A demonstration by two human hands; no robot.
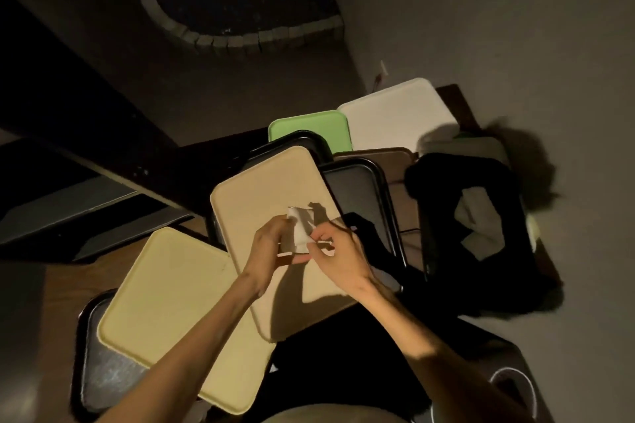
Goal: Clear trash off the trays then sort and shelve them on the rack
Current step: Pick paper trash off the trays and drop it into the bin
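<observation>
**White paper scrap held in both hands over the tan tray**

White crumpled paper (pixel 299 228) sits between the person's two hands, raised just above the tan tray (pixel 261 203). The left hand (pixel 266 251) curls its fingers round the paper's left side; the right hand (pixel 338 252) pinches its right edge with thumb and fingertips. The tan tray lies tilted across a black tray (pixel 364 189) and overlaps a yellow tray (pixel 171 302), which itself rests on a dark grey tray (pixel 103 378). Farther back lie a green tray (pixel 309 127), a white tray (pixel 395 113) and a brown tray (pixel 378 156). To the right, a black-rimmed tray (pixel 433 216) holds pale paper scraps (pixel 481 220). All rest on a wooden table (pixel 58 285).
</observation>
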